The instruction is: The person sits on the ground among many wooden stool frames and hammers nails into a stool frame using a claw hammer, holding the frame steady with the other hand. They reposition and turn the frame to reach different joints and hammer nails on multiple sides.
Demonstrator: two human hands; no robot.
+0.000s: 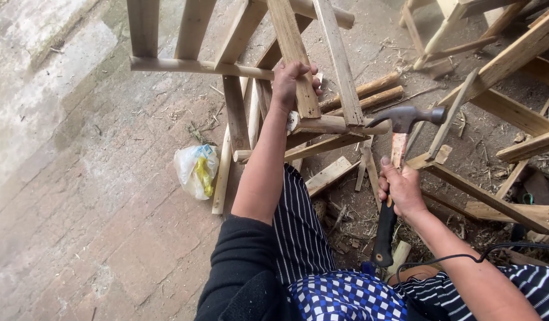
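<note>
My left hand [289,83] clamped round a slat of the wooden frame [298,59]; right hand [401,189] fisted on the hammer [399,128], its head just beside the frame.

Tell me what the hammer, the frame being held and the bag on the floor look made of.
Hammer: dull grey metal head, seemingly steel; worn reddish shaft with a black, probably rubber, grip. Frame: bare unpainted wood, pale with visible grain. Bag: thin crinkled plastic, translucent white, something yellow inside.

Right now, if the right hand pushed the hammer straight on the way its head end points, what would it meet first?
Probably the wooden frame: the hammer in the right hand has its head close by the round rail where the left hand holds a slat. Depth is unclear.
</note>
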